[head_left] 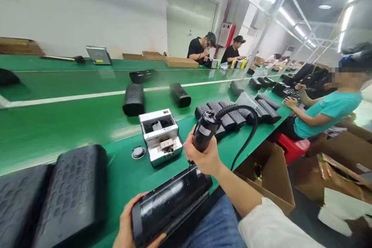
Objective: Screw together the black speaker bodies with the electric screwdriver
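My left hand (128, 221) grips the near end of a black cylindrical speaker housing (171, 201), which lies tilted at the table's front edge, above my lap. Wrapped around a black electric screwdriver (205, 130), my right hand (203, 153) holds it upright over the far end of the housing. Its lower tip is mostly hidden behind the hand. A thick black cord (250, 139) curves from the tool's top down past the table edge. Just beyond the housing stands a white-and-metal screw feeder (161, 137), with a small round silver-rimmed part (138, 152) to its left.
Large black textured cases (74, 190) stand at the left front. Several similar dark cases (228, 114) lie in rows to the right. A co-worker in a turquoise shirt (328, 112) sits at the right, near an open cardboard box (269, 174). A green conveyor (72, 112) runs behind the table.
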Action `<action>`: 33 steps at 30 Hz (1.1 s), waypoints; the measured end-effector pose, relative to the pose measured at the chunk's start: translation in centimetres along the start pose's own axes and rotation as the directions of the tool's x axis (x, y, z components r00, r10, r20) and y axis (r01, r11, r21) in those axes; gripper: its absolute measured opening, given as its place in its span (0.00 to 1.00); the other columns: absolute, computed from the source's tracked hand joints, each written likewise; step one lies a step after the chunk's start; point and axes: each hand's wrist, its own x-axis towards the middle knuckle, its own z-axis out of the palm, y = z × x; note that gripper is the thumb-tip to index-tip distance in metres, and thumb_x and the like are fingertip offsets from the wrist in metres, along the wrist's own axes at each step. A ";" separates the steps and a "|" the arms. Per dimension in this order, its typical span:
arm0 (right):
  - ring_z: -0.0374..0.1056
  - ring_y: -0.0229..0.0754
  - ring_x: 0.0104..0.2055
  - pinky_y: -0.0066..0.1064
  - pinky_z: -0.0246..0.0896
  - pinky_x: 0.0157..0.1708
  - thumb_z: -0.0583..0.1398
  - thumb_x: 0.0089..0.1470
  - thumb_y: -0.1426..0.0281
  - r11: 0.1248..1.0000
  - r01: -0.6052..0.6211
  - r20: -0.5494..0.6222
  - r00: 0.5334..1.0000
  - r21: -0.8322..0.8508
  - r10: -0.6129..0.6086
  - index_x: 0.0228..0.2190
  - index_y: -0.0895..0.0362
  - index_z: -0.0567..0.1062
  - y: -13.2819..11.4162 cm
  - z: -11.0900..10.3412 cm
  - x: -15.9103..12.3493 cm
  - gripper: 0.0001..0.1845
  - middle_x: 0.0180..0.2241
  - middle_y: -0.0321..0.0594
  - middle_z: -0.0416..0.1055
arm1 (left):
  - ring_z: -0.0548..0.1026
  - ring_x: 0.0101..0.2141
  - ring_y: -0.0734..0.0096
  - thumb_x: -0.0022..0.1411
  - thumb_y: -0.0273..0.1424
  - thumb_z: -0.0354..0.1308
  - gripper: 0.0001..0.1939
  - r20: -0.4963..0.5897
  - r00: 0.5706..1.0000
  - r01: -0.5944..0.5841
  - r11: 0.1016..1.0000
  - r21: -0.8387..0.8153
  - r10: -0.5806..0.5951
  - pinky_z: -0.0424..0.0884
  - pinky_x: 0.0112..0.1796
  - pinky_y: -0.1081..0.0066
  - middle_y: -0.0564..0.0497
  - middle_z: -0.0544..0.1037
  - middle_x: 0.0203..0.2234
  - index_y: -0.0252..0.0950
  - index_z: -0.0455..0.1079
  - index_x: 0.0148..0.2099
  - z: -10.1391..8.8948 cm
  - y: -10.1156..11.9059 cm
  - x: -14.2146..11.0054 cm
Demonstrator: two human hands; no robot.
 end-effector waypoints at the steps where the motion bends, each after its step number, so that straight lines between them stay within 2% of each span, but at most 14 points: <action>1: 0.62 0.34 0.18 0.28 0.62 0.19 0.80 0.56 0.58 1.000 -0.010 0.001 1.000 0.001 0.010 0.35 0.51 0.69 0.1 0.1 0.1 0.26 0.22 0.26 0.68 | 0.78 0.69 0.33 0.66 0.57 0.72 0.44 0.007 1.000 0.007 1.000 0.007 -0.007 0.75 0.71 0.32 0.42 0.74 0.69 0.50 0.62 0.75 -0.1 0.1 0.1; 5: 0.62 0.34 0.18 0.28 0.63 0.19 0.80 0.57 0.57 1.000 -0.018 -0.001 1.000 0.004 0.018 0.35 0.51 0.68 0.1 0.2 0.1 0.27 0.22 0.25 0.67 | 0.78 0.70 0.34 0.67 0.52 0.72 0.45 0.066 0.998 0.023 1.000 0.005 -0.023 0.74 0.71 0.32 0.42 0.73 0.72 0.52 0.58 0.78 -0.5 0.5 0.1; 11: 0.62 0.33 0.17 0.27 0.62 0.18 0.77 0.65 0.56 0.999 0.016 0.024 1.000 0.045 -0.018 0.41 0.51 0.69 -0.2 0.2 -0.1 0.24 0.23 0.24 0.69 | 0.79 0.70 0.42 0.65 0.38 0.77 0.50 0.176 0.984 0.037 0.998 -0.041 -0.030 0.77 0.70 0.44 0.41 0.71 0.74 0.52 0.53 0.80 -1.0 1.1 -0.2; 17: 0.63 0.35 0.16 0.29 0.65 0.18 0.82 0.57 0.54 0.998 -0.008 0.174 0.985 0.064 -0.003 0.45 0.48 0.71 -1.9 -0.6 1.8 0.30 0.21 0.21 0.67 | 0.78 0.71 0.41 0.61 0.37 0.81 0.60 0.211 0.975 -0.050 0.997 -0.065 0.063 0.76 0.70 0.44 0.39 0.69 0.74 0.52 0.47 0.82 -0.8 1.2 0.1; 20: 0.62 0.36 0.16 0.30 0.62 0.17 0.80 0.60 0.57 0.992 0.100 0.201 0.973 0.080 -0.114 0.52 0.46 0.74 -3.9 -0.4 3.4 0.27 0.22 0.21 0.68 | 0.77 0.71 0.41 0.62 0.39 0.82 0.62 0.214 0.974 -0.056 0.996 -0.069 0.070 0.76 0.71 0.44 0.38 0.68 0.75 0.53 0.46 0.84 -0.6 1.0 0.1; 23: 0.65 0.37 0.18 0.31 0.64 0.19 0.75 0.62 0.68 0.947 0.306 0.093 0.945 0.094 -0.314 0.52 0.46 0.76 -4.8 1.1 5.4 0.20 0.24 0.22 0.70 | 0.76 0.72 0.39 0.61 0.42 0.83 0.63 0.206 0.976 -0.063 0.996 -0.058 0.074 0.74 0.73 0.42 0.38 0.67 0.76 0.54 0.46 0.85 -0.6 0.8 0.0; 25: 0.66 0.37 0.19 0.33 0.65 0.20 0.72 0.61 0.72 0.897 0.428 0.016 0.902 0.111 -0.432 0.47 0.46 0.76 -4.1 2.6 6.9 0.17 0.24 0.22 0.70 | 0.75 0.73 0.39 0.61 0.42 0.83 0.64 0.201 0.976 -0.072 0.996 -0.061 0.083 0.73 0.74 0.41 0.38 0.67 0.76 0.54 0.46 0.85 -0.6 0.8 0.0; 27: 0.65 0.38 0.19 0.35 0.67 0.21 0.73 0.62 0.71 0.873 0.477 -0.002 0.878 0.108 -0.479 0.45 0.46 0.74 -2.5 3.9 8.2 0.15 0.24 0.22 0.70 | 0.75 0.73 0.38 0.61 0.42 0.84 0.64 0.200 0.976 -0.078 0.995 -0.065 0.090 0.73 0.74 0.40 0.38 0.67 0.76 0.54 0.46 0.85 -0.6 0.8 0.0; 31: 0.63 0.37 0.19 0.34 0.65 0.22 0.76 0.66 0.54 0.896 0.444 0.007 0.896 -0.009 -0.444 0.48 0.44 0.72 1.1 5.1 10.0 0.22 0.25 0.22 0.67 | 0.75 0.73 0.38 0.62 0.44 0.83 0.63 0.204 0.975 -0.073 0.996 -0.057 0.083 0.73 0.73 0.40 0.38 0.67 0.76 0.54 0.46 0.85 -0.7 1.1 -0.1; 33: 0.61 0.35 0.18 0.32 0.61 0.22 0.73 0.68 0.46 0.877 0.474 0.004 0.880 -0.074 -0.475 0.51 0.43 0.70 2.4 5.2 10.6 0.24 0.25 0.21 0.64 | 0.75 0.73 0.37 0.63 0.44 0.83 0.63 0.210 0.975 -0.069 0.996 -0.054 0.079 0.74 0.73 0.39 0.38 0.66 0.76 0.55 0.45 0.85 -0.7 1.2 -0.1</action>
